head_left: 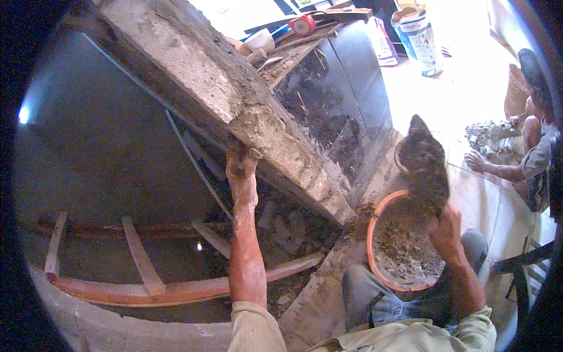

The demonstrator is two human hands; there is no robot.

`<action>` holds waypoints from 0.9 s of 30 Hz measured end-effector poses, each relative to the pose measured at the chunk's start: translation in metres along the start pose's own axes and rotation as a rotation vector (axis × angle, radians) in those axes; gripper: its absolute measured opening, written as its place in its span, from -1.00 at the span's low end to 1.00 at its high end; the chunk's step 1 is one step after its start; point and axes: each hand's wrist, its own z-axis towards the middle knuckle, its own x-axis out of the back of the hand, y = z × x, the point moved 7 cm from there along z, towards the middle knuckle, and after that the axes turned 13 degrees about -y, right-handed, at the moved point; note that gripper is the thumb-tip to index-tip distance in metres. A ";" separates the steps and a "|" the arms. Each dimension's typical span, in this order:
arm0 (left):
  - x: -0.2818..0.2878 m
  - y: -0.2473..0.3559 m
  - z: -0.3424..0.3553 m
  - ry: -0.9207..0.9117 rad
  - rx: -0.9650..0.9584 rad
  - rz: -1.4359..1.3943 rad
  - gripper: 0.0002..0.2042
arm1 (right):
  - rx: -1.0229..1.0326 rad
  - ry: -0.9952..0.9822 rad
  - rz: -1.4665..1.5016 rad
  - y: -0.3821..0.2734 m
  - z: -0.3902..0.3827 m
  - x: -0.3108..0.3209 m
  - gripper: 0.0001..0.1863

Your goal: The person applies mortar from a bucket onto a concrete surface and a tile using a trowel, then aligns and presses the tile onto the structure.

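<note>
My left hand (241, 163) is closed on the lower edge of a rough, mortar-smeared concrete beam (193, 82) running diagonally across the view; its fingertips are partly hidden. In my right hand (446, 232) is a trowel (423, 164), its pointed blade coated in dark wet mortar. The blade is raised over the far rim of an orange-rimmed bucket (372, 234), which sits between my knees. Grey-brown mortar (404, 252) fills part of that bucket. A second round container (399, 154) shows partly behind the trowel.
Left of the beam is a dark recess with a curved orange-brown beam (193, 290) and wooden struts (141, 258). A red tape measure (302, 25) lies on a cluttered ledge. An opened bag (419, 44) stands beyond. At right, another person (528, 135) sits by rubble (489, 134).
</note>
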 end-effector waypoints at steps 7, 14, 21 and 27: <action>-0.027 0.019 0.003 0.002 -0.131 0.012 -0.13 | -0.256 -0.105 -0.170 0.126 -0.101 -0.087 -0.85; -0.030 0.027 -0.002 0.055 -0.101 0.058 -0.15 | -0.541 -0.290 -0.187 0.170 -0.168 -0.119 -0.74; -0.003 -0.003 -0.006 0.037 -0.114 0.056 -0.15 | -0.179 -0.227 0.242 0.065 -0.086 -0.105 -0.70; -0.027 0.037 0.001 0.050 -0.175 0.122 -0.11 | -0.183 -0.452 0.304 0.077 -0.076 -0.146 -0.64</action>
